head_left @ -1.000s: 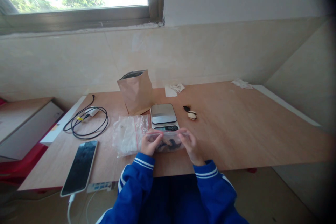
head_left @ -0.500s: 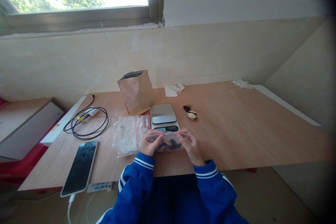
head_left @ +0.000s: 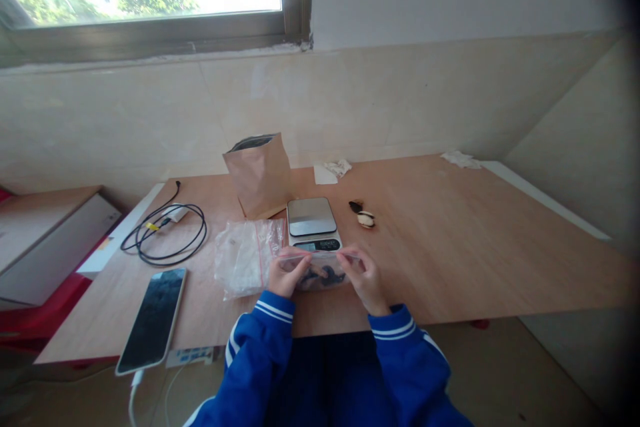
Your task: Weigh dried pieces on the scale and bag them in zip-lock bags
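Behind and to the left of the scale [head_left: 313, 217] stands a brown paper pouch [head_left: 263, 180] with its mouth open, and just left of the scale lie clear plastic bags [head_left: 244, 257]. On the scale's near side is the zip bag [head_left: 324, 278], its top edge pinched by the left hand [head_left: 285, 273] at one end and the right hand [head_left: 367, 278] at the other. Dark pieces [head_left: 334, 275] are already inside, so filling looks at least partly done, but whether the seal is fully closed cannot be told, and two loose pieces [head_left: 366, 219] lie outside it, right of the scale.
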`<state>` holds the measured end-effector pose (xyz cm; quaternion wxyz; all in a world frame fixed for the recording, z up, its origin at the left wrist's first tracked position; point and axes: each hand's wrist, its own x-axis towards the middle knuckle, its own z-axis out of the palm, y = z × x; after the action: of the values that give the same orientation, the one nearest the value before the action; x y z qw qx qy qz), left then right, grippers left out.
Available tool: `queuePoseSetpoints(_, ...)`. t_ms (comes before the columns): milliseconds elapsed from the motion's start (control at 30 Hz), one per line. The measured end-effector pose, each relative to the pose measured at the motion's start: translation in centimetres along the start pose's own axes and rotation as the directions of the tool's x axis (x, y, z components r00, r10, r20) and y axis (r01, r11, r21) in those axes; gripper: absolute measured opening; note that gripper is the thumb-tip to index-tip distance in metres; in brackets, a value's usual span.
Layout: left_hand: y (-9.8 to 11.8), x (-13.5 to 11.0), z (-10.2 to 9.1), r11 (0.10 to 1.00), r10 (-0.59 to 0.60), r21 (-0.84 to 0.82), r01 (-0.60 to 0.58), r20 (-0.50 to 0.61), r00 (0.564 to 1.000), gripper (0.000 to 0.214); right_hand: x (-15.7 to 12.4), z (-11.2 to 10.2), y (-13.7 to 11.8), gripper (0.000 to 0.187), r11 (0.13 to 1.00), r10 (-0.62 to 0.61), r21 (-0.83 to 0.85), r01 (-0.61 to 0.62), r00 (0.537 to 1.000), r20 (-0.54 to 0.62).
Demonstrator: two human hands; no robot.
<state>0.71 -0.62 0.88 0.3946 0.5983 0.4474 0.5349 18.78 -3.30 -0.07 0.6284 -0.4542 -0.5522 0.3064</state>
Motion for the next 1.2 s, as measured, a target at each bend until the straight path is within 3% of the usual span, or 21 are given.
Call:
queuePoseSetpoints(233, 0.2, 0.0, 0.1, 0.996, -0.025, -0.087, 0.031, 0.073, 0.997, 0.028, -0.1, -0.3, -0.2, 0.023, 0.978, 0.172, 0.095, -0.187, 0.974, 0.150)
queuePoseSetpoints(567, 0.1, 0.1, 0.3, 0.998, 0.029, -0.053, -0.026, 0.043, 0.999, 0.020, -0.3, 0.1, 0.7, 0.019, 0.980, 0.155, 0.100, -0.170, 0.978, 0.143)
queuePoseSetpoints(933, -0.2, 0.0, 0.4, 0.998, 0.056, -0.015, -0.056, 0.025, 0.998, 0.020, -0.1, 0.3, 1.5, 0.013, 1.000, 0.015, -0.004, -0.015, 0.998, 0.062)
queuePoseSetpoints(1067, -0.1, 0.1, 0.4, 1.000, -0.005, -0.008, 0.006, 0.074, 0.997, 0.023, -0.1, 0.4, 1.3, 0.014, 0.998, 0.057, 0.029, -0.059, 0.997, 0.057)
queuePoseSetpoints(1200, -0.2, 0.2, 0.3, 0.999, -0.041, -0.017, 0.043, 0.098, 0.994, 0.029, 0.0, 0.3, 0.6, 0.020, 0.977, 0.172, 0.107, -0.182, 0.981, 0.090)
